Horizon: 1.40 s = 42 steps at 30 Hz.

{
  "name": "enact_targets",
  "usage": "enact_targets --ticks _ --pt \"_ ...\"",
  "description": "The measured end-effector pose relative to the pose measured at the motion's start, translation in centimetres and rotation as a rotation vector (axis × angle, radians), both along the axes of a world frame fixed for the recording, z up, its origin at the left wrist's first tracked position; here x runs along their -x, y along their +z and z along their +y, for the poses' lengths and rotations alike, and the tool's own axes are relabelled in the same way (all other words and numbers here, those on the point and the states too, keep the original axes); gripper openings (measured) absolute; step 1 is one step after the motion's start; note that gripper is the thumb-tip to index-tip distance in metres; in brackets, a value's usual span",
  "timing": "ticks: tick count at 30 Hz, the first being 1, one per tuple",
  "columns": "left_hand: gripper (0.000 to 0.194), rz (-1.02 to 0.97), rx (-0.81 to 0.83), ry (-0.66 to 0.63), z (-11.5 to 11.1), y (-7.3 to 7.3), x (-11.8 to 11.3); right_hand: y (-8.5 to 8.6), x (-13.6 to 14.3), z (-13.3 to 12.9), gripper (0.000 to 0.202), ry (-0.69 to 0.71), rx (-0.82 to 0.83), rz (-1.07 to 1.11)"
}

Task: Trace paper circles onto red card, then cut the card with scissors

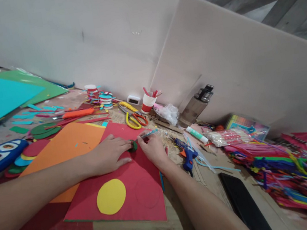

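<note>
A sheet of red paper point(141, 170) lies in front of me, partly over a sheet of orange paper point(66, 147). My left hand point(106, 154) rests flat on it, fingers stretched out and fingertips at a small dark green round piece point(133, 146). In my right hand point(154, 149), close by on the right, is a pen point(150, 132) with a light blue patterned barrel; its tip is hidden by the fingers. A yellow paper circle point(111, 197) lies on the red sheet nearer me, left of a faintly drawn circle outline point(148, 194).
Scissors point(133, 116), a paper cup point(148, 102) and a bottle point(196, 104) stand or lie behind. Right of my hands are a blue glue gun point(189, 157), a glue stick point(197, 134), a black phone point(244, 205) and heaped pipe cleaners point(292, 175). An orange cutter point(78, 113) lies left.
</note>
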<state>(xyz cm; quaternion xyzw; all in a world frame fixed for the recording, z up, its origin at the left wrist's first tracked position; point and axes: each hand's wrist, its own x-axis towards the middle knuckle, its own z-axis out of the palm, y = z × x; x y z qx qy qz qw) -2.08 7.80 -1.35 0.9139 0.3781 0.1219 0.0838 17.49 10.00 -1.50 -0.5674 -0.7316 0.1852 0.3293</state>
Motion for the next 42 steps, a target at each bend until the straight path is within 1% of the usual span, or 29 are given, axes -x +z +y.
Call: enact_targets --ticks 6,13,16,21,29,34,37,42 --pt "0.042 0.02 0.001 0.009 0.1 0.1 0.0 0.3 0.0 -0.3 0.021 -0.047 0.008 -0.061" --pt "0.036 0.01 -0.019 -0.055 0.3 0.1 0.1 0.2 -0.1 -0.5 0.021 -0.05 -0.033 -0.068" --pt "0.038 0.038 -0.014 -0.048 0.3 0.2 0.0 0.2 -0.1 -0.6 0.02 -0.05 -0.045 -0.065" --pt "0.04 0.049 -0.005 -0.039 0.3 0.3 0.0 0.4 0.0 -0.7 0.025 -0.051 -0.027 -0.09" --pt "0.042 0.012 -0.002 -0.038 0.5 0.0 0.1 0.4 0.0 -0.9 0.018 -0.046 -0.023 -0.15" --pt "0.034 0.022 0.021 -0.015 0.5 0.2 0.0 0.8 0.3 -1.2 0.018 -0.022 -0.005 -0.161" --pt "0.039 0.022 0.043 -0.012 0.6 0.3 0.1 1.1 0.5 -1.5 0.018 -0.017 0.016 -0.168" --pt "0.046 -0.056 0.074 -0.055 0.9 0.2 0.6 1.1 0.7 -1.6 0.019 0.008 0.02 -0.172"
